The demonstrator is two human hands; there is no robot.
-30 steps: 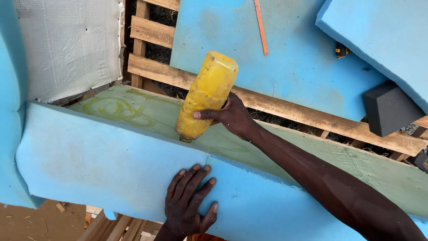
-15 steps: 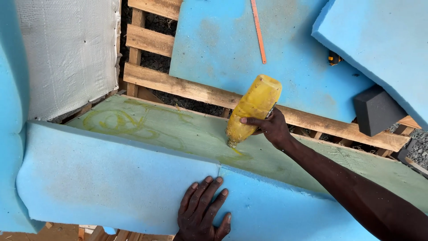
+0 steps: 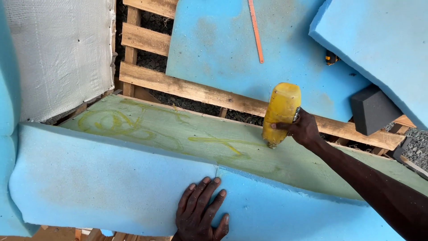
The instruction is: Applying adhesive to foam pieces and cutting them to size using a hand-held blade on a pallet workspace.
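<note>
The right hand [image 3: 304, 129] grips a yellow bottle [image 3: 280, 114], tipped nozzle-down so its tip touches a greenish board [image 3: 267, 156]. Yellow glue lines [image 3: 117, 122] loop and streak across the board. The left hand [image 3: 200, 216] lies flat, fingers [image 3: 209, 196] spread, on a blue foam slab [image 3: 107, 183] along the board's near edge. Behind the board lie pallet planks [image 3: 187, 89], another blue foam sheet [image 3: 249, 49] with an orange strip [image 3: 255, 29] on it, a dark block [image 3: 372, 109], and white woven fabric [image 3: 62, 53] at left.
</note>
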